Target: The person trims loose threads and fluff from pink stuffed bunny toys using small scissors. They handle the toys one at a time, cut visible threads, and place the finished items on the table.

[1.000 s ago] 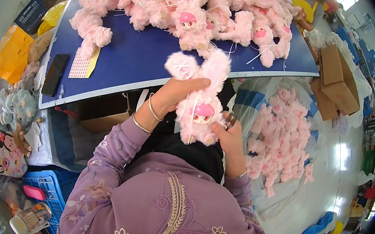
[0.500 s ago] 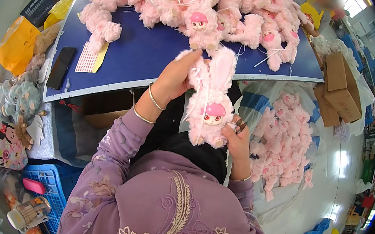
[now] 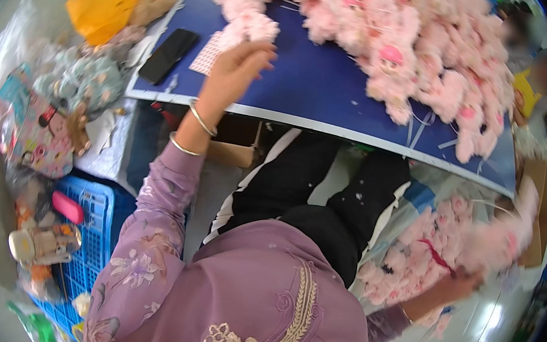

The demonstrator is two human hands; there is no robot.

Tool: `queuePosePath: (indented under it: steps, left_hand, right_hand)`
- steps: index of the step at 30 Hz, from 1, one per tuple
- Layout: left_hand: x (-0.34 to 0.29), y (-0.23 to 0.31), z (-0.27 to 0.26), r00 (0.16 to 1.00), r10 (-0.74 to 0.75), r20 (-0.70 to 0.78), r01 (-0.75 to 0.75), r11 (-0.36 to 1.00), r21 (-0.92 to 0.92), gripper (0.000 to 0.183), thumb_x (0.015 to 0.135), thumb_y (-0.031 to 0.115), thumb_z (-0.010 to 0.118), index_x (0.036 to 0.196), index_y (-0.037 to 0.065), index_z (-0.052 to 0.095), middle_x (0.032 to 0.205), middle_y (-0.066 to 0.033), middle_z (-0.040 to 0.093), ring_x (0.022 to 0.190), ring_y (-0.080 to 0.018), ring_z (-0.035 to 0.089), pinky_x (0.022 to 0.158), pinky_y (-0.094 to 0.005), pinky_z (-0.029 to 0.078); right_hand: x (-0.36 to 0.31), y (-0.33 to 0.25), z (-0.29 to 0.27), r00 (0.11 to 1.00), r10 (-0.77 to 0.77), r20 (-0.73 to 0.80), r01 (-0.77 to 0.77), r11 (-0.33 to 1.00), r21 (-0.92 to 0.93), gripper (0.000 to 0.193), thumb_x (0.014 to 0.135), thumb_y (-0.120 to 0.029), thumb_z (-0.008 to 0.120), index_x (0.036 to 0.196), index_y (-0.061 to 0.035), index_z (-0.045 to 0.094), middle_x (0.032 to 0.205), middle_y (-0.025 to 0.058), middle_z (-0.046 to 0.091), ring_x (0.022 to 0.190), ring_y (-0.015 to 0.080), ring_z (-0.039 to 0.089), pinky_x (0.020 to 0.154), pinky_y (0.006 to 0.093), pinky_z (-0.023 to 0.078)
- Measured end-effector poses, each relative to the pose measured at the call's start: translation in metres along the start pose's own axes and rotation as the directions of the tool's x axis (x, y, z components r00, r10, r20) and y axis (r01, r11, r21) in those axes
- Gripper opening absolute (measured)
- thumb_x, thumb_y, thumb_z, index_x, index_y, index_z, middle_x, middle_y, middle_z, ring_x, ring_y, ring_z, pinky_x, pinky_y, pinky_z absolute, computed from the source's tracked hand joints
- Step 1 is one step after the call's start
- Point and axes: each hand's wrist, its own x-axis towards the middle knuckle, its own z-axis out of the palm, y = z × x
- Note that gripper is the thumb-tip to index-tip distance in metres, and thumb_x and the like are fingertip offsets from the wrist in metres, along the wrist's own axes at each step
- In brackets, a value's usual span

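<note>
My left hand (image 3: pixel 240 68) is raised over the near edge of the blue table (image 3: pixel 315 72), fingers loosely apart and holding nothing. It is nearest to a pink plush leg (image 3: pixel 248 31) and a sheet of small red-printed labels (image 3: pixel 206 53). Out to the right, my right hand (image 3: pixel 456 286) is blurred by motion. A pink plush rabbit (image 3: pixel 498 238), also smeared, is right against its fingers; whether they grip it cannot be made out. A thin dark-red item (image 3: pixel 438 256) sticks out from that hand. Beneath lies a pile of pink plush rabbits (image 3: pixel 407 267).
More pink plush rabbits (image 3: pixel 393 62) with white ties heap across the table. A black phone (image 3: pixel 168 56) lies at its left corner. Left are a yellow bag (image 3: pixel 104 4), grey-blue plush toys (image 3: pixel 90 79) and a blue crate (image 3: pixel 84 249). A cardboard box (image 3: pixel 537 208) and another person (image 3: pixel 537 89) are right.
The plush rabbit held between both hands has gone to the far right with my right hand. My left hand has let go of it and moved left over the table. The view has shifted.
</note>
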Motion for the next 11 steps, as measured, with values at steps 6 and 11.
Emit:
queuePosePath:
  steps: [6, 11]
  left_hand:
    - [-0.007, -0.046, -0.161, 0.935, 0.176, -0.306, 0.257, 0.257, 0.932, 0.062, 0.081, 0.037, 0.068, 0.131, 0.003, 0.053, 0.130, -0.0181, 0.058, 0.122, -0.0384, 0.050, 0.101, -0.0454, 0.042]
    - [0.005, -0.064, -0.185, 0.928, -0.071, -0.366, 0.373, 0.229, 0.899, 0.081, 0.078, 0.049, 0.069, 0.137, 0.000, 0.045, 0.130, -0.0261, 0.055, 0.124, -0.0414, 0.049, 0.104, -0.0441, 0.040]
  right_hand:
    - [0.021, -0.056, 0.006, 0.761, 0.576, 0.299, -0.539, 0.305, 0.785, 0.033, 0.091, -0.009, 0.057, 0.122, 0.0003, 0.058, 0.121, 0.0122, 0.065, 0.049, 0.0056, 0.031, 0.044, 0.0177, 0.026]
    - [-0.004, -0.089, 0.065, 0.738, 0.393, 0.548, -0.672, 0.355, 0.650, 0.038, 0.095, -0.024, 0.056, 0.125, -0.0009, 0.058, 0.130, 0.0103, 0.062, 0.050, 0.0034, 0.030, 0.045, 0.0150, 0.027]
